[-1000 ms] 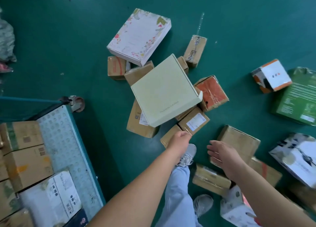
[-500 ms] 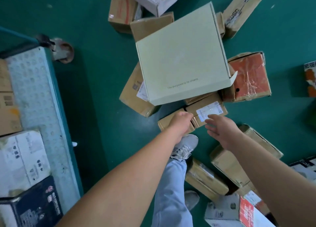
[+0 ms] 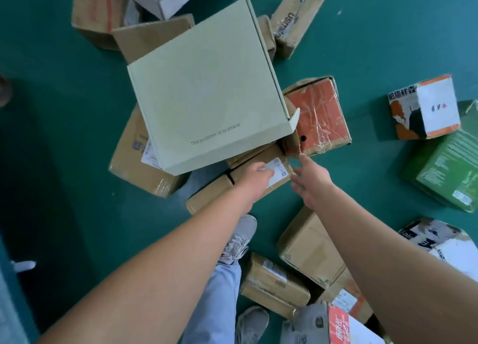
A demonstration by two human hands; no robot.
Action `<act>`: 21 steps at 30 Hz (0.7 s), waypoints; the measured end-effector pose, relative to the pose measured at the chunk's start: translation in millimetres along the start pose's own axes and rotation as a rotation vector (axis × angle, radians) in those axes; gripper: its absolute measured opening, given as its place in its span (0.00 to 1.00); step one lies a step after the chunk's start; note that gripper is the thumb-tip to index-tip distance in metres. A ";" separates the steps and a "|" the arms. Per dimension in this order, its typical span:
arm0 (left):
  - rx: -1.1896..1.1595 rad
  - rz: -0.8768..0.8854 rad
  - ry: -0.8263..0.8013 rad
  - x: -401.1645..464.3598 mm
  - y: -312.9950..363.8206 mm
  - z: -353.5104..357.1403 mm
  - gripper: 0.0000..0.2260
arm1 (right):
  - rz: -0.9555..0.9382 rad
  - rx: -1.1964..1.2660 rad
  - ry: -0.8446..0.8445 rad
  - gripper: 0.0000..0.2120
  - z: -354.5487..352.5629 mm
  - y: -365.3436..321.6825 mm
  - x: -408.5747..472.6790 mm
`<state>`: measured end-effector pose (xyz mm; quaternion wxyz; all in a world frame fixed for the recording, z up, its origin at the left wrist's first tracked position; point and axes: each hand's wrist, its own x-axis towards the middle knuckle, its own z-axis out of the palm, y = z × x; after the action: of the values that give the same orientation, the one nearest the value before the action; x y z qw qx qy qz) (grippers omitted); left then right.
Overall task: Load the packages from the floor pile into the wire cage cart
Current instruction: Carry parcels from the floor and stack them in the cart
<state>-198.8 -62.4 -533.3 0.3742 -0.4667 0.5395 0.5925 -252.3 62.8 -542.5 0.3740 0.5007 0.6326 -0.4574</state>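
The cart has left view since the earlier frame, and both hands have reached farther. The left hand (image 3: pixel 254 179) rests on the labelled brown box (image 3: pixel 278 174) under the pale green box (image 3: pixel 207 90); the right hand (image 3: pixel 311 182) hovers open beside it. About fourteen packages lie on the floor (image 3: pixel 64 214).

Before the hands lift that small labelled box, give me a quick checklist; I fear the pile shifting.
1. Left hand on small brown cardboard box with white label: ok.
2. Right hand gripping it: not ok, fingers open beside it.
3. Box free on top: not ok, large pale green cardboard box overlaps its far edge.
4. Orange-topped taped box clear: cannot tell.
5. Cart in view: not ok.
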 end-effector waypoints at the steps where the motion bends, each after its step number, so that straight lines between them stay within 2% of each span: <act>1: -0.088 -0.040 -0.021 4.6 7.6 1.0 0.12 | 0.012 0.019 0.027 0.19 -1.7 -3.7 8.7; 3: -0.416 -0.137 -0.077 18.2 19.5 -2.2 0.17 | 0.031 0.061 0.067 0.29 -4.7 -8.2 29.9; 6: -0.976 -0.116 -0.073 48.8 34.6 -13.8 0.38 | 0.020 0.096 0.069 0.32 -6.5 -12.9 59.4; 9: -1.098 -0.069 -0.091 61.5 52.7 -24.3 0.42 | -0.038 0.069 0.063 0.28 -6.2 -11.4 80.1; 13: -0.978 0.031 -0.141 60.5 72.6 -26.9 0.36 | -0.108 0.017 0.080 0.21 -15.7 15.7 95.9; 16: -0.773 0.132 -0.137 55.5 90.2 -20.2 0.30 | -0.176 -0.031 0.081 0.19 -22.5 33.5 99.3; 18: -0.546 0.189 -0.098 57.2 101.0 -12.0 0.25 | -0.209 -0.043 0.053 0.18 -23.8 35.6 100.4; 21: -0.005 0.305 -0.030 65.5 110.2 6.6 0.27 | -0.233 -0.063 0.032 0.15 -29.1 39.0 100.4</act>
<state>-322.8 -74.9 -564.1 0.2870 -0.3712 0.5970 0.6507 -236.6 122.9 -635.2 0.3237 0.4190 0.7063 -0.4699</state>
